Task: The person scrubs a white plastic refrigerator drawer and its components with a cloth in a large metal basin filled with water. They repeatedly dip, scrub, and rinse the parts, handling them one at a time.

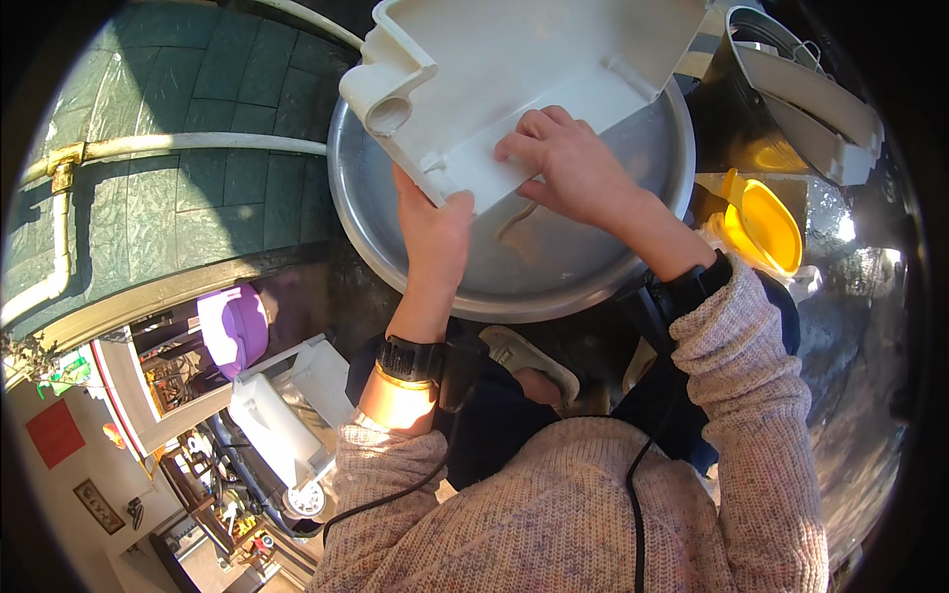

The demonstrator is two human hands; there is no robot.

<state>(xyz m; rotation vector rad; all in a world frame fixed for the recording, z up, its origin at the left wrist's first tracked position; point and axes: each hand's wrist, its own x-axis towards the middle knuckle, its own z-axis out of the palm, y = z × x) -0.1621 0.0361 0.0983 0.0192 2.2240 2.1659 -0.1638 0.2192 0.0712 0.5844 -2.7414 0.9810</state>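
Observation:
A large white plastic tub [549, 67], moulded with a stepped wall and a round hole at one corner, is tilted over a wide metal basin [511, 304]. My left hand [437, 230] grips its near left corner, with the thumb on the near edge and the fingers partly hidden behind the wall. My right hand [571, 163] rests inside the tub, its bent fingertips against the inner surface and its thumb apart, close to the near edge. Nothing shows between thumb and fingers. In the basin, below the tub, a thin brownish strip [517, 221] is visible.
A dark bucket [741, 111] holding pale plastic parts [808, 111] stands at upper right, above a yellow scoop-like container [771, 226]. White pipes [200, 142] run along the green tiled surface [215, 178] at left. A purple basin [248, 326] and a white bin [274, 430] are at lower left.

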